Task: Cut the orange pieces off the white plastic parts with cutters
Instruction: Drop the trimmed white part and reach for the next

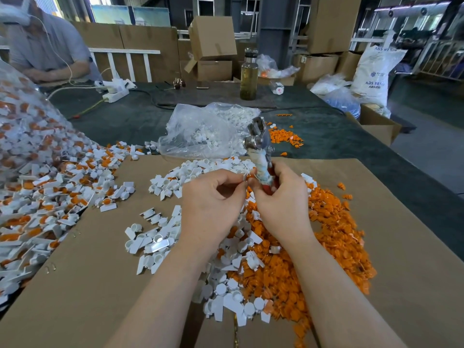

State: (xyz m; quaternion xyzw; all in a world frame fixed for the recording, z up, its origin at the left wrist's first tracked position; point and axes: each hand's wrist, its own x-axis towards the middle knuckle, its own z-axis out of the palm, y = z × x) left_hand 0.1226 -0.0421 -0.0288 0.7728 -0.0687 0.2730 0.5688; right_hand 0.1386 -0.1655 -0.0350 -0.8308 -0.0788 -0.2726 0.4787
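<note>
At the centre of the head view, two bare hands meet above a flattened brown cardboard sheet (88, 285). Left hand (213, 197) has its fingers curled, thumb and forefinger pinching a small white plastic part (244, 176) with a bit of orange on it. Right hand (281, 197) grasps the cutters (259, 146) by their red, tape-wrapped handles, fingers wrapped round them; the metal head points up toward 12 o'clock, away from the part. Whether the blades are parted is hard to tell.

Beneath the hands, toward 5 o'clock, lies a large heap of cut-off orange pieces (326, 247). Cleaned white parts (155, 242) are scattered from 7 to 11 o'clock of the hands. Far out at 9 o'clock, uncut white-and-orange parts (50, 197) spill from a clear plastic bag (22, 121).

At 12 o'clock, beyond the sheet, sits another clear bag of white parts (206, 129), with a small orange pile (283, 138) just beside it at 1 o'clock. Farther back stand a drinks bottle (249, 76) and cardboard boxes (213, 38). Another person's sleeve and arm (50, 54) show at 10 o'clock.
</note>
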